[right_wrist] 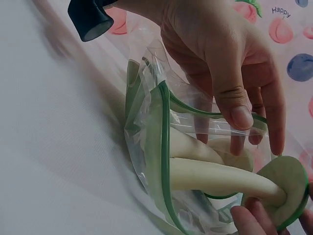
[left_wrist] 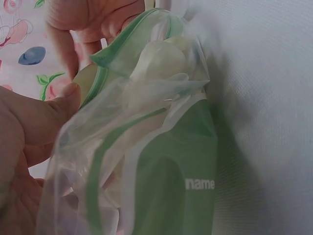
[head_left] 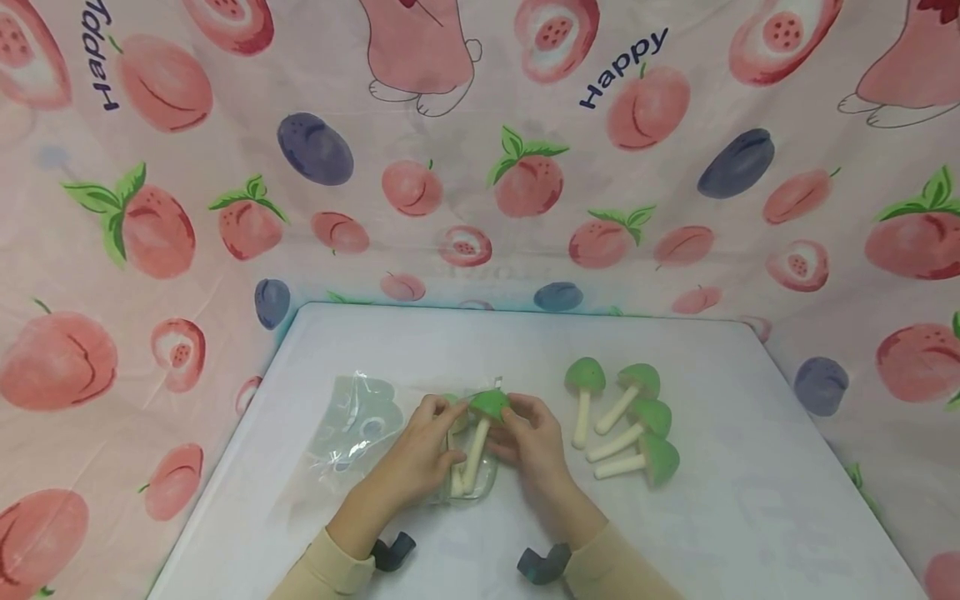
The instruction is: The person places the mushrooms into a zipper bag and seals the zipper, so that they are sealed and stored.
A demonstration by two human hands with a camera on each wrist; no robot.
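My right hand [head_left: 536, 437] holds a toy mushroom [head_left: 489, 407] by its green cap, with fingertips on the cap in the right wrist view. The pale stem [right_wrist: 220, 178] slants down into the mouth of a clear zip bag [right_wrist: 165, 147] with a green seal. A second pale stem [right_wrist: 190, 148] lies inside that bag beside the first. With thumb and fingers, my left hand [head_left: 416, 450] pinches the bag's rim and keeps its mouth apart. The bag's side carries a green panel [left_wrist: 171, 186] printed "name". My left hand partly hides a second green cap.
Several green-capped toy mushrooms [head_left: 637, 421] lie together to the right on the white table [head_left: 750, 517]. Left of my hands lies clear plastic with a pale green panel [head_left: 363, 417]. A fruit-patterned cloth [head_left: 465, 200] hangs behind and beside the table.
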